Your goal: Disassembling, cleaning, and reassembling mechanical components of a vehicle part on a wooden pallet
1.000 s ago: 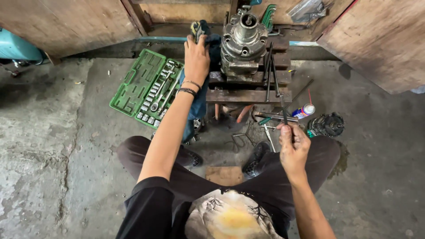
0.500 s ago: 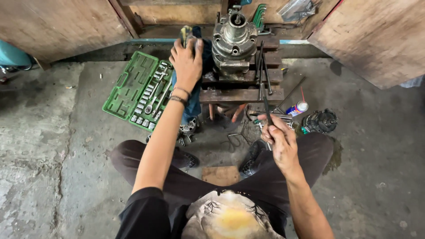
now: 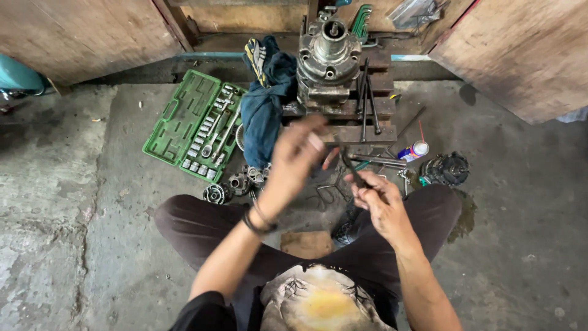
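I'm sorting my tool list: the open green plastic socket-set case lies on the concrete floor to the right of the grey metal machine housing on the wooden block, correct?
Not quite. The open green plastic socket-set case lies on the concrete floor to the left of the grey metal machine housing on the wooden block, not the right. The head view shows this.
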